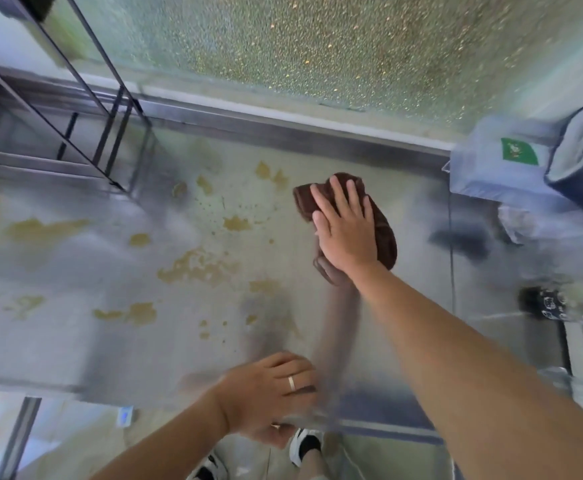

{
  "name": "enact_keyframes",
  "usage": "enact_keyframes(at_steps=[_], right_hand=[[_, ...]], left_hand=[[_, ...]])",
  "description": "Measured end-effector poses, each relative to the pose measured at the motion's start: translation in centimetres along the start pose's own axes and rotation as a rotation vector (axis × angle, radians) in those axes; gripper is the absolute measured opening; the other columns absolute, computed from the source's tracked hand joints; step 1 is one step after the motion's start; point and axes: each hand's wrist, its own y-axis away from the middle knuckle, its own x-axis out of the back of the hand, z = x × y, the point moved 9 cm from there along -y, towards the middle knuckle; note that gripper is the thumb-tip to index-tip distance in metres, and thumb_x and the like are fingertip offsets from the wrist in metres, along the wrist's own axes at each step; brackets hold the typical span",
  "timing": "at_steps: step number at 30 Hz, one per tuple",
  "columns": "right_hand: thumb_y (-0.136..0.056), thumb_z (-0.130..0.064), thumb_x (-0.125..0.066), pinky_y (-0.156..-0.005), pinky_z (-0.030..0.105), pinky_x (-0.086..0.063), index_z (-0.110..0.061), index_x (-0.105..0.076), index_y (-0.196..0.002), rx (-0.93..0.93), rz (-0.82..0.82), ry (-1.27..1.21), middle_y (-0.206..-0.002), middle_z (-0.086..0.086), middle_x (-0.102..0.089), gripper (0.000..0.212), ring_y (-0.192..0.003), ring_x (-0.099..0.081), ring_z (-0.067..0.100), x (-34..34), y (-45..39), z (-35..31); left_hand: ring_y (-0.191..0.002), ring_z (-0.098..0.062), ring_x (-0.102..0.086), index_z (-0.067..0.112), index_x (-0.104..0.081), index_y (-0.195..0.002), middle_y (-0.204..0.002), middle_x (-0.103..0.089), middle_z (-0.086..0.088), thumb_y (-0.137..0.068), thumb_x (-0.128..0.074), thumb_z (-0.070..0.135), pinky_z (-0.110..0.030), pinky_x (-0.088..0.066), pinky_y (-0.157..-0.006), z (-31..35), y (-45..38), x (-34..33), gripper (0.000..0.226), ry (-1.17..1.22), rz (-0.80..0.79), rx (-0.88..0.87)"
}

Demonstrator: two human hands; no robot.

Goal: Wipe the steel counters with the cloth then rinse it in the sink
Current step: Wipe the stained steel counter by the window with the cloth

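A brown cloth (385, 233) lies bunched on the steel counter (92, 271), right of centre. My right hand (347, 223) presses flat on top of the cloth with its fingers straight and pointing toward the back wall. My left hand (269, 393) rests at the counter's front edge, fingers on top and thumb under the rim. Yellow-brown smears and spots (200, 266) are scattered over the counter to the left of the cloth. The sink is out of view.
A dark wire rack (106, 140) stands at the back left of the counter. Blue-grey bags or packs (512, 171) sit at the back right, with a small dark object (543, 303) near the right edge. A speckled wall rises behind.
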Motion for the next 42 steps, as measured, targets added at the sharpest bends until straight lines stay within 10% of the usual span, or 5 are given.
enact_keyframes(at_steps=[6, 12, 20, 34, 42], right_hand=[[-0.106, -0.045, -0.018, -0.127, 0.051, -0.008, -0.042, -0.026, -0.159, 0.019, -0.040, 0.001, -0.170, -0.006, -0.019, 0.054, -0.158, -0.011, 0.026, 0.0, -6.2, -1.0], [-0.107, -0.041, -0.029, -0.126, 0.050, -0.014, -0.040, -0.038, -0.155, 0.396, -0.111, -0.049, -0.168, -0.006, -0.027, 0.049, -0.158, -0.015, 0.023, -1.8, 9.8, -7.7], [-0.109, -0.041, -0.033, -0.124, 0.049, -0.022, -0.040, -0.025, -0.160, 0.416, -0.127, -0.014, -0.171, -0.005, -0.016, 0.051, -0.159, -0.007, 0.019, -1.6, 21.3, -8.2], [-0.106, -0.043, -0.025, -0.126, 0.052, -0.015, -0.040, -0.031, -0.157, 0.118, 0.009, -0.006, -0.169, -0.002, -0.026, 0.052, -0.157, -0.018, 0.027, -2.4, -1.1, -9.7], [-0.094, -0.009, -0.049, -0.097, 0.042, -0.049, -0.023, -0.066, -0.133, 0.295, 0.129, -0.218, -0.144, 0.003, -0.060, 0.045, -0.131, -0.057, 0.027, 0.0, 9.7, -11.5]], left_hand=[[-0.123, -0.025, -0.053, 0.026, -0.060, -0.124, -0.135, -0.055, -0.001, -0.073, -0.062, 0.051, -0.036, -0.042, -0.107, -0.5, 0.0, -0.6, 0.057, -0.037, -0.002, 0.021], [-0.113, -0.028, -0.053, 0.021, -0.057, -0.121, -0.128, -0.057, -0.007, -0.080, -0.057, 0.049, -0.039, -0.043, -0.101, 0.8, 0.5, 0.1, 0.050, -0.181, -0.047, 0.028], [-0.102, -0.029, -0.059, 0.015, -0.058, -0.115, -0.119, -0.059, -0.007, -0.086, -0.054, 0.051, -0.042, -0.048, -0.091, -0.2, 4.6, 1.6, 0.046, -0.249, -0.003, 0.134], [-0.104, -0.029, -0.057, 0.015, -0.053, -0.113, -0.117, -0.056, -0.007, -0.077, -0.055, 0.059, -0.040, -0.050, -0.091, -1.8, 5.2, 1.8, 0.056, -0.225, 0.157, 0.198], [-0.104, -0.030, -0.057, 0.015, -0.051, -0.114, -0.119, -0.052, -0.007, -0.076, -0.057, 0.061, -0.042, -0.049, -0.090, -1.6, 5.4, 2.0, 0.061, -0.238, 0.148, 0.206]])
